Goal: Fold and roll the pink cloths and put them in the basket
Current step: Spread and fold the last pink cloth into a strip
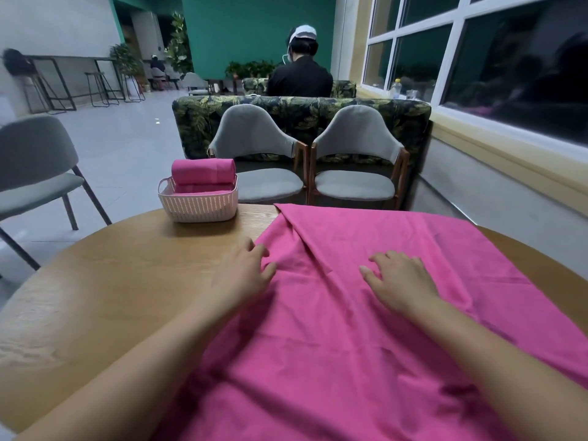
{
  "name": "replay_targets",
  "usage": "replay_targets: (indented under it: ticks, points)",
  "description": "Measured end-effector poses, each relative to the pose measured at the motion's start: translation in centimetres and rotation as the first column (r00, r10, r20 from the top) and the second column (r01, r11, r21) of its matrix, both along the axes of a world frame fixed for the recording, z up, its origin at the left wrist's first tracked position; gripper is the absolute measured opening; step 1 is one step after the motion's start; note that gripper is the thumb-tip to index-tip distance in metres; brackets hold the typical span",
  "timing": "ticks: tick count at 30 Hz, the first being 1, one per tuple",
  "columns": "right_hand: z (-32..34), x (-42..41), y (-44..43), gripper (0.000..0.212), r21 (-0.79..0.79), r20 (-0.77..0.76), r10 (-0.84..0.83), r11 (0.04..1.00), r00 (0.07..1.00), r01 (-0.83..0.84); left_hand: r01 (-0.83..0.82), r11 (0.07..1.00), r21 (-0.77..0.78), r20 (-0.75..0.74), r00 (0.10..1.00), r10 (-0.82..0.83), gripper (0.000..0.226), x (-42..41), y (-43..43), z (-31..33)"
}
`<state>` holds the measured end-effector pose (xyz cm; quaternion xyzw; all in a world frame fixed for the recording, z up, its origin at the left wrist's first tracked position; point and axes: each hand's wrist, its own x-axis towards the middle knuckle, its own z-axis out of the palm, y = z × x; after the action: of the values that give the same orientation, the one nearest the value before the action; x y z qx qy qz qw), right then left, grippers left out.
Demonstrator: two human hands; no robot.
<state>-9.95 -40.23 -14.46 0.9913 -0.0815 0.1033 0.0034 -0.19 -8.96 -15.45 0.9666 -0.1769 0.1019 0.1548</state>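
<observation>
A large pink cloth (366, 319) lies spread over the right half of the round wooden table (95, 297), with a fold ridge running from its far left corner toward the middle. My left hand (243, 273) rests at the cloth's left edge, fingers apart and fingertips touching the fabric. Flat on the cloth near its middle lies my right hand (401, 280), fingers spread. A white perforated basket (199, 206) stands at the table's far edge, to the left. It holds rolled pink cloths (203, 171), one sitting above the rim.
Two grey chairs (353, 160) stand just beyond the table, with a leaf-patterned sofa back behind them and a person seated facing away. Another grey chair (35, 173) stands at the left. A window wall runs along the right.
</observation>
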Motion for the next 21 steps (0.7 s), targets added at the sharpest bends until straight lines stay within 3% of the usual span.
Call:
replay_targets:
  ticks: [8, 13, 21]
  points:
    - [-0.9, 13.0, 1.3, 0.048, 0.237, 0.036, 0.110, 0.965, 0.993, -0.115, -0.081, 0.995, -0.054, -0.013, 0.997, 0.080, 0.038, 9.7, -3.5, -1.8]
    - [-2.2, 18.4, 0.8, 0.052, 0.215, -0.027, 0.112, 0.971, 0.993, -0.104, -0.126, 0.984, -0.126, -0.022, 0.992, 0.125, 0.043, 16.0, -5.6, -1.9]
    - [-3.4, 19.9, -0.1, 0.052, 0.221, 0.015, 0.104, 0.970, 0.994, -0.105, -0.112, 0.971, -0.209, -0.027, 0.994, 0.109, 0.023, 22.5, -9.2, -2.8]
